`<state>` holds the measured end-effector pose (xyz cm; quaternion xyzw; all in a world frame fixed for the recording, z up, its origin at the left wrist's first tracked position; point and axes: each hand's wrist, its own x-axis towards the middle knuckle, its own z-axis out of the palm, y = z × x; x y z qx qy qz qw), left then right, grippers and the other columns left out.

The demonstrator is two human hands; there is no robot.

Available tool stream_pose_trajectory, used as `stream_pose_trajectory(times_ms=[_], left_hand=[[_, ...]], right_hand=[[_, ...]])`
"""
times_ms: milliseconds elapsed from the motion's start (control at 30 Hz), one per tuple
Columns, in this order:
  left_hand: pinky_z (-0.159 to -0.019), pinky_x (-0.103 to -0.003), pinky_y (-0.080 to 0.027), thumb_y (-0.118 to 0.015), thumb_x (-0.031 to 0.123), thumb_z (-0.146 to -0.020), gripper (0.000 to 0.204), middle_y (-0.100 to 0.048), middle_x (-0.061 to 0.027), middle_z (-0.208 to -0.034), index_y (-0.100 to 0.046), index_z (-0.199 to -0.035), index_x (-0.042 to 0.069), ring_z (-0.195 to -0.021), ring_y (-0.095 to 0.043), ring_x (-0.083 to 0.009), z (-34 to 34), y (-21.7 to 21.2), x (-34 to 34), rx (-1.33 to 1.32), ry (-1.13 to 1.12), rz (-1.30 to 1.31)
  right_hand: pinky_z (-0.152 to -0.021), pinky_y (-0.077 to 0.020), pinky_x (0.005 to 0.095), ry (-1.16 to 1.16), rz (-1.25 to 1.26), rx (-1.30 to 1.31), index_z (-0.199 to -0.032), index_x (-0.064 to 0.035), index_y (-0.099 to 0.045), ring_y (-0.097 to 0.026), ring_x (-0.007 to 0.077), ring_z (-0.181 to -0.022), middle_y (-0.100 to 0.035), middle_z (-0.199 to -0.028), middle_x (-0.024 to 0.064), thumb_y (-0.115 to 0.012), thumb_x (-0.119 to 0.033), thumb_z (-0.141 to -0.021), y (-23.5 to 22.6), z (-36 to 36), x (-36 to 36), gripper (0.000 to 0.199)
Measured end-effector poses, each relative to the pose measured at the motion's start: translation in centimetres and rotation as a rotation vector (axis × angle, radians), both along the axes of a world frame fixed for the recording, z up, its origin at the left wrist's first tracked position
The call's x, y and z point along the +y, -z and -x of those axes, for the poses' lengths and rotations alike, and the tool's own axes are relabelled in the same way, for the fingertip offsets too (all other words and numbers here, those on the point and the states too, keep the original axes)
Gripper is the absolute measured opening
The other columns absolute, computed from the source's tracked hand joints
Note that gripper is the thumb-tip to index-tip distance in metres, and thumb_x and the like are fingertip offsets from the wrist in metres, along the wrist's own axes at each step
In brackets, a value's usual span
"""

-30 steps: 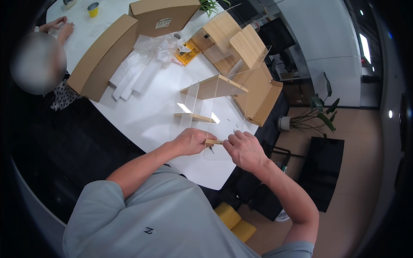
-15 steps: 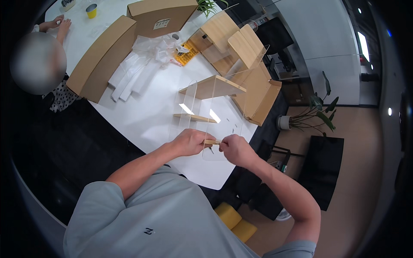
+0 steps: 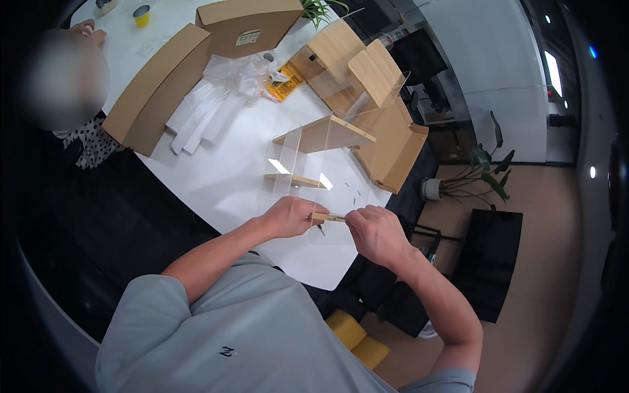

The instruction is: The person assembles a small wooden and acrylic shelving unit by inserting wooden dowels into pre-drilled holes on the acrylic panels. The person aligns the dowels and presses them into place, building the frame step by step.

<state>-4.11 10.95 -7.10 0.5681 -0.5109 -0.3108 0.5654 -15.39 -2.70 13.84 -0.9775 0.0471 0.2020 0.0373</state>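
Observation:
An assembly of clear acrylic side panels (image 3: 313,167) and pale wooden boards stands on the white table in front of me. My left hand (image 3: 288,216) is closed around the near end of this piece, gripping a narrow wooden board (image 3: 322,217) at the clear panel's edge. On the other side, my right hand (image 3: 380,236) has its fingers pinched at the board's right end; what they hold is too small to make out. Farther off, a slanted wooden board (image 3: 327,134) and a thinner wooden board (image 3: 295,180) sit between the panels. Several small screws (image 3: 354,198) lie on the table.
An open cardboard box (image 3: 390,147) lies right of the assembly. Behind it are another wood-and-acrylic unit (image 3: 350,65), a yellow packet (image 3: 284,83) and clear plastic wrapping (image 3: 219,98). Tall cardboard pieces (image 3: 160,88) stand at the left, near another person's hand (image 3: 85,27) and a yellow cup (image 3: 141,16).
My right hand has shifted slightly right and turned, its fingers now pointing more toward the board's end. My left hand keeps its hold. The other person has moved slightly.

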Motion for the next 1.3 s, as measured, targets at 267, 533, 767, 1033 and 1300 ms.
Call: stream_pose_trajectory(times_ms=[267, 533, 767, 1033, 1300], left_hand=[[-0.075, -0.046, -0.060, -0.076, 0.020, -0.097, 0.022, -0.079, -0.0126, -0.095, -0.080, -0.117, 0.013, -0.086, -0.075, -0.0364, -0.1, -0.1, 0.0, -0.020, 0.000, -0.016], [-0.076, -0.043, -0.061, -0.080, 0.017, -0.093, 0.024, -0.080, -0.0132, -0.097, -0.081, -0.117, 0.012, -0.086, -0.076, -0.0356, -0.1, -0.2, 0.0, 0.007, 0.007, -0.026], [-0.076, -0.046, -0.060, -0.076, 0.022, -0.097, 0.023, -0.080, -0.0125, -0.095, -0.081, -0.118, 0.014, -0.086, -0.076, -0.0364, -0.1, -0.3, -0.1, 0.005, 0.008, -0.013], [-0.076, -0.045, -0.060, -0.075, 0.023, -0.098, 0.023, -0.080, -0.0125, -0.094, -0.081, -0.119, 0.014, -0.086, -0.076, -0.0364, -0.1, -0.2, -0.1, 0.004, 0.005, -0.030], [-0.077, -0.045, -0.060, -0.076, 0.022, -0.098, 0.023, -0.080, -0.0127, -0.097, -0.081, -0.119, 0.014, -0.088, -0.076, -0.0363, 0.3, 0.3, -0.1, 0.005, -0.006, -0.024]], right_hand=[[-0.078, -0.0484, 0.0373, -0.339, 0.167, 0.031, -0.089, -0.0094, -0.065, -0.062, 0.0223, -0.086, -0.061, -0.085, 0.0042, -0.063, -0.013, -0.092, 0.6, -0.4, -1.0, 0.005], [-0.078, -0.0470, 0.0366, -0.390, 0.132, -0.013, -0.088, -0.0089, -0.063, -0.060, 0.0226, -0.085, -0.059, -0.084, 0.0044, -0.064, -0.013, -0.090, 0.7, -0.8, -1.2, 0.004], [-0.080, -0.0481, 0.0355, -0.402, 0.161, 0.038, -0.090, -0.0091, -0.065, -0.060, 0.0207, -0.091, -0.060, -0.086, 0.0033, -0.064, -0.015, -0.093, 0.2, -0.9, -1.2, 0.007], [-0.080, -0.0464, 0.0334, -0.466, 0.159, 0.014, -0.094, -0.0077, -0.069, -0.059, 0.0194, -0.090, -0.060, -0.087, 0.0019, -0.066, -0.015, -0.092, 0.0, -1.3, -1.2, 0.008], [-0.079, -0.0461, 0.0336, -0.681, 0.204, -0.035, -0.094, -0.0059, -0.070, -0.059, 0.0189, -0.088, -0.059, -0.085, 0.0015, -0.067, -0.016, -0.090, 0.3, -2.0, -1.3, 0.011]])
